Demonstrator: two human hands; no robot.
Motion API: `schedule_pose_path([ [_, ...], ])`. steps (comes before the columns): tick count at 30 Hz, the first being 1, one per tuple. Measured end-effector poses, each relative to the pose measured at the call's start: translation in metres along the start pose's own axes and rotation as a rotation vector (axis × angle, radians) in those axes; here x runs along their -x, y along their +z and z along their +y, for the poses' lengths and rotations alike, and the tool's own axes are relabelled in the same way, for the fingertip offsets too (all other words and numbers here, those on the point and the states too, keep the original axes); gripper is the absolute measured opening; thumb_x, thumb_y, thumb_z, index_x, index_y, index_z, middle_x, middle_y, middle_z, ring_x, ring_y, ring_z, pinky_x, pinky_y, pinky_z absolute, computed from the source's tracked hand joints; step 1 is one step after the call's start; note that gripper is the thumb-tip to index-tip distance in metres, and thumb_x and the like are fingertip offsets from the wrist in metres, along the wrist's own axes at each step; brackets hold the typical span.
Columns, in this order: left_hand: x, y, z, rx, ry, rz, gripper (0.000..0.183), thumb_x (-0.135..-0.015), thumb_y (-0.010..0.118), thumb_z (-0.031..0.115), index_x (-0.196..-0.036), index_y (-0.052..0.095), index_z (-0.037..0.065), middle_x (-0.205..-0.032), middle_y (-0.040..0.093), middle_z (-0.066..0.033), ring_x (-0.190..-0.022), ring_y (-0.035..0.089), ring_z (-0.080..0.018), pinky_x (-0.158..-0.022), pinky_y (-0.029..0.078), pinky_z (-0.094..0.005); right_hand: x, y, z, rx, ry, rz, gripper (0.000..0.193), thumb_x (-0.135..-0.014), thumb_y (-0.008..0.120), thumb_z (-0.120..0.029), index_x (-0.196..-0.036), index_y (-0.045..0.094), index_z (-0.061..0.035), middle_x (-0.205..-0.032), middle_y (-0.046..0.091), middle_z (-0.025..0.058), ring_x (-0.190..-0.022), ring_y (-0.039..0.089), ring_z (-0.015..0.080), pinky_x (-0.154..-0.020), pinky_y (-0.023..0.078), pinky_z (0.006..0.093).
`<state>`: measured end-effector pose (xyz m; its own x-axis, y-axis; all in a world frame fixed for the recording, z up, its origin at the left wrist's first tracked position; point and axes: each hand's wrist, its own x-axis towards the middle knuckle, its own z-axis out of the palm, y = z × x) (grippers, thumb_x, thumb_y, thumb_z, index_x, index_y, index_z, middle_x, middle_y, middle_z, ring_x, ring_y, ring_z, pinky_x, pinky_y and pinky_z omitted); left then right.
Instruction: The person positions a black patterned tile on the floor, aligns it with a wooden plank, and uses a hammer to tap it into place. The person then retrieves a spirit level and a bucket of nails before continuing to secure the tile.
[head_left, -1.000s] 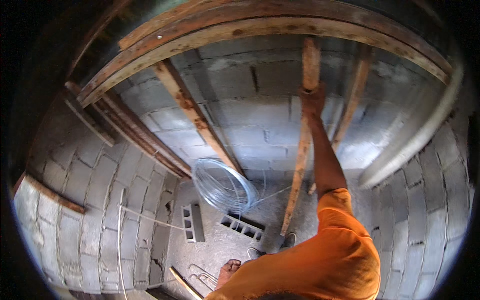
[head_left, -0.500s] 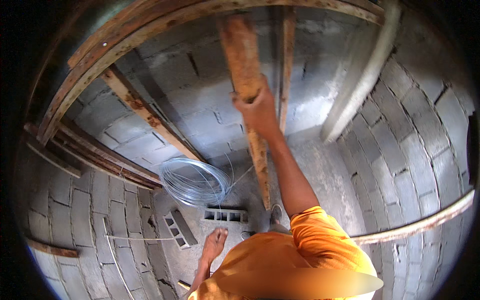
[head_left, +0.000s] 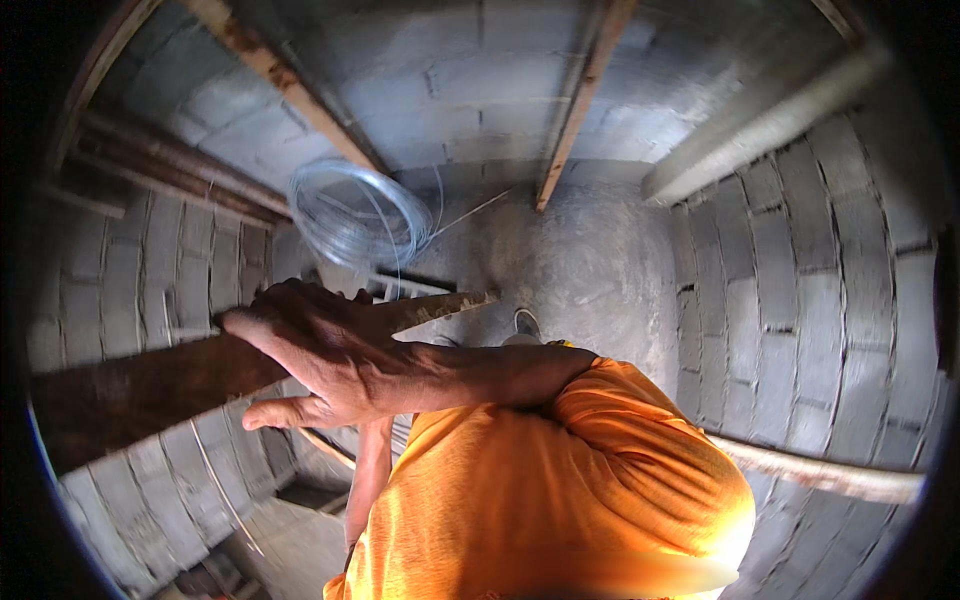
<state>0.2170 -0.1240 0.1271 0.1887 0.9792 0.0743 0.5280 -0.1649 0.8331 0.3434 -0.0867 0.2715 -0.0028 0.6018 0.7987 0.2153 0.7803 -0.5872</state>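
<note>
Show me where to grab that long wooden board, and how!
I'd grip the wooden board between its ends, near the right hand, coming from above and wrapping its long edges. It's long, flat and sticks out both sides of the hand, so an end grip might tip.

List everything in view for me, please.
Plank: one, brown, left edge to centre
Wire coil: one, silvery, upper middle-left
Block: at least one, grey, beyond plank
Posts: two, brown, far wall
Boards: several, dark brown, upper left
Column: one, pale grey, upper right
Beam: one, pale brown, right
Rod: one, pale, lower left
Strip: one, yellowish, lower left
Walls: three, grey, around
Floor: one, grey, centre
Shirt: one, orange, lower middle
Shoe: one clear, dark, centre
Left forearm: one, bare, lower middle; hand hidden
Right hand: one, bare, over the plank
</note>
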Motion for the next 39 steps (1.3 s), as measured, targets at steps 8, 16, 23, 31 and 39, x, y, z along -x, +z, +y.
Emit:
schedule_pose_path([
  [8,0.113,0.04,0.025,-0.13,-0.421,0.386,0.062,-0.103,0.059,0.032,-0.151,0.037,0.0,-0.146,0.051,-0.024,-0.133,0.052,-0.0329,-0.113,0.038,-0.0425,0.012,0.006,0.004,-0.802,0.199,-0.802,0.067,-0.067,0.09,-0.029,-0.122,0.06,-0.0058,-0.097,0.069,0.0122,-0.091,0.071,0.029,-0.08,0.057,0.0387],
  [16,0.267,0.098,0.038,0.257,-0.811,0.721,0.058,-0.102,0.059,0.018,-0.153,0.039,-0.001,-0.146,0.054,-0.0241,-0.133,0.057,-0.0333,-0.112,0.043,-0.0411,0.029,0.026,-0.004,-0.779,0.38,-0.824,0.057,-0.071,0.092,-0.026,-0.115,0.064,-0.0024,-0.101,0.07,0.005,-0.085,0.068,0.0149,-0.075,0.057,0.0329],
  [23,0.398,0.145,0.042,0.396,-1.028,1.026,0.057,-0.102,0.059,0.03,-0.146,0.048,-0.004,-0.14,0.059,-0.0257,-0.127,0.06,-0.0371,-0.106,0.048,-0.0439,0.054,0.034,-0.084,-0.7,0.304,-0.726,0.096,-0.074,0.08,-0.046,-0.14,0.042,0.0129,-0.091,0.064,0.0134,-0.076,0.067,0.0221,-0.068,0.058,0.0348],
  [31,0.46,0.129,0.02,0.354,-1.065,1.067,0.05,-0.103,0.059,0.032,-0.141,0.055,0.001,-0.137,0.062,-0.0248,-0.126,0.06,-0.0395,-0.105,0.048,-0.0447,0.065,0.065,-0.174,-1.16,0.285,-1.044,0.111,-0.077,0.083,-0.053,-0.151,0.027,0.0071,-0.096,0.065,0.0175,-0.079,0.069,0.0268,-0.07,0.061,0.0369],
  [39,0.575,0.099,0.027,0.301,-1.211,1.452,0.051,-0.103,0.058,0.032,-0.143,0.054,-0.001,-0.136,0.062,-0.0255,-0.127,0.061,-0.0372,-0.106,0.047,-0.0449,0.099,0.173,-0.315,-1.651,0.137,-1.292,0.118,-0.077,0.08,-0.064,-0.155,0.022,0.0042,-0.105,0.064,0.0202,-0.09,0.07,0.0307,-0.085,0.058,0.0449],
])
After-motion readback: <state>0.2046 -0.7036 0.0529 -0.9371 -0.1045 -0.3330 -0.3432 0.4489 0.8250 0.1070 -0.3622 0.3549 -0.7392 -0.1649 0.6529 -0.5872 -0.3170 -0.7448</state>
